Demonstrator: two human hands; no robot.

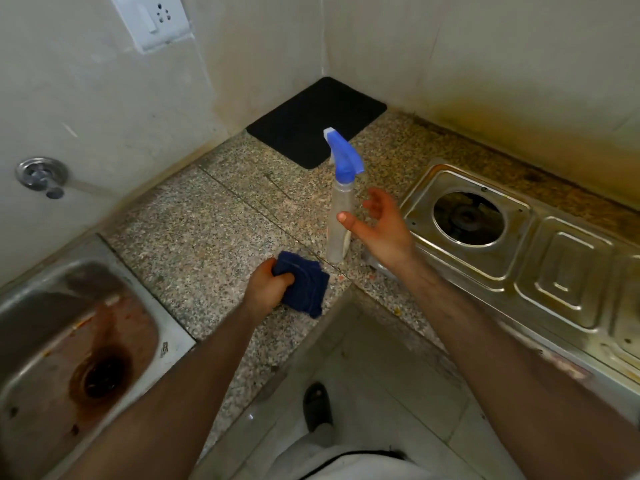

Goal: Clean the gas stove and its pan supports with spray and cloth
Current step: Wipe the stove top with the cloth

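Note:
A clear spray bottle [340, 209] with a blue trigger head stands upright on the granite counter [221, 216] near its inner corner. My right hand [379, 226] hovers just right of the bottle, fingers spread and relaxed, thumb in front of the bottle's body, holding nothing. My left hand [268, 287] grips a folded dark blue cloth [306, 285] at the counter's front edge. The steel gas stove [540, 268] lies to the right; one burner opening [467, 218] shows with no pan support over it.
A stained steel sink [72, 341] sits at the lower left, a tap fitting [41, 174] on the wall above it. A black mat [315, 121] lies in the back corner. A wall socket [152, 19] is up left. The tiled floor and a dark shoe [317, 405] show below.

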